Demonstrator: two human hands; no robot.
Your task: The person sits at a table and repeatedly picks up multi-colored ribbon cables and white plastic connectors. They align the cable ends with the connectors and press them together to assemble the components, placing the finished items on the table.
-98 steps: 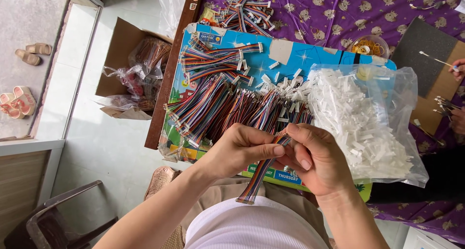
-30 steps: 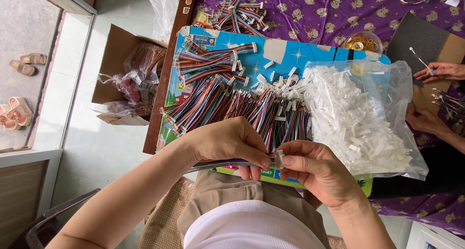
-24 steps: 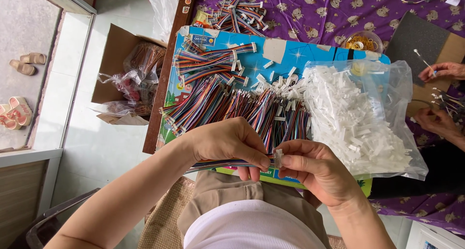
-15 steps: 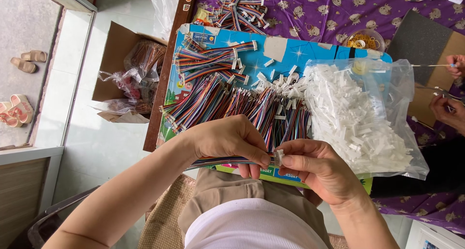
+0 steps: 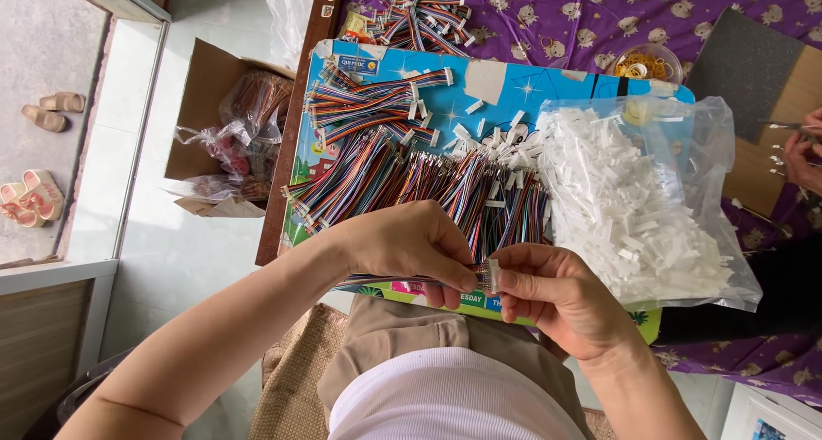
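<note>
A table (image 5: 548, 20) under purple patterned cloth carries a blue printed board (image 5: 514, 76) heaped with multicoloured ribbon wires (image 5: 411, 179), beside a clear plastic bag of white connector housings (image 5: 638, 205). At its near edge, the left hand (image 5: 411, 243) has its grip closed on a flat multicoloured wire bundle (image 5: 390, 280). The right hand (image 5: 561, 294) pinches a small white plastic connector (image 5: 491, 275) at that bundle's end.

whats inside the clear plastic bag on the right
The clear plastic bag is heaped with small white plastic connector housings. Whatever lies at the bottom of the heap, and the cloth beneath the bag, is covered.
</note>
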